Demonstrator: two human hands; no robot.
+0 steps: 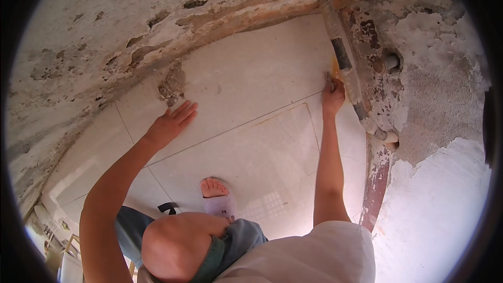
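Pressing flat, left hand (172,123) fingers splayed on tile (246,73); right hand (333,96) apparently gripping something hidden.

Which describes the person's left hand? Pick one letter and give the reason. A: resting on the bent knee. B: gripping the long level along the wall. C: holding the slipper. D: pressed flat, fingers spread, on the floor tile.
D: the left hand lies open, palm down, on the pale floor tile, apart from the level, which stands near the right hand by the wall.
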